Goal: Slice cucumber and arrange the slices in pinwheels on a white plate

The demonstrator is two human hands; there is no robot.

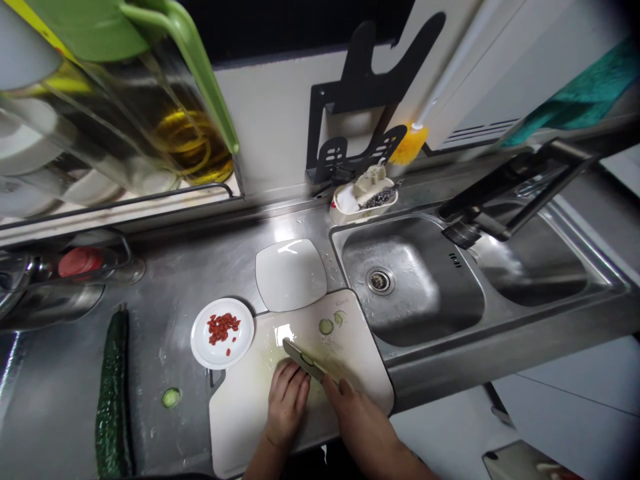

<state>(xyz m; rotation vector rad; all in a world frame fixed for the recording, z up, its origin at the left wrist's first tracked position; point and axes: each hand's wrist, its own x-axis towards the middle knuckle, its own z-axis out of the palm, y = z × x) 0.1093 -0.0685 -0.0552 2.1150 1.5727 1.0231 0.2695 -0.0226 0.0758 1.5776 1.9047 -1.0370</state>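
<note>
My right hand (357, 413) is closed round the handle of a knife (300, 357), whose blade points up and left over the white cutting board (235, 417). A dark-edged slice (307, 359) clings to the blade. Right beside the blade, my left hand (287, 400) rests with fingers bent and together; whatever lies under them is hidden. Cucumber slices (326, 326) lie on the board's upper right. A whole cucumber (114, 393) is at the left, and another slice (171, 398) lies on the steel counter.
A white plate of red berries (200, 333) stands at the board's upper left corner. An empty square plate (291, 275) touches the board's top edge. To the right are a steel sink (420, 287), a black faucet (520, 193) and a sponge holder (363, 213). Oil jugs (195, 147) stand on a shelf.
</note>
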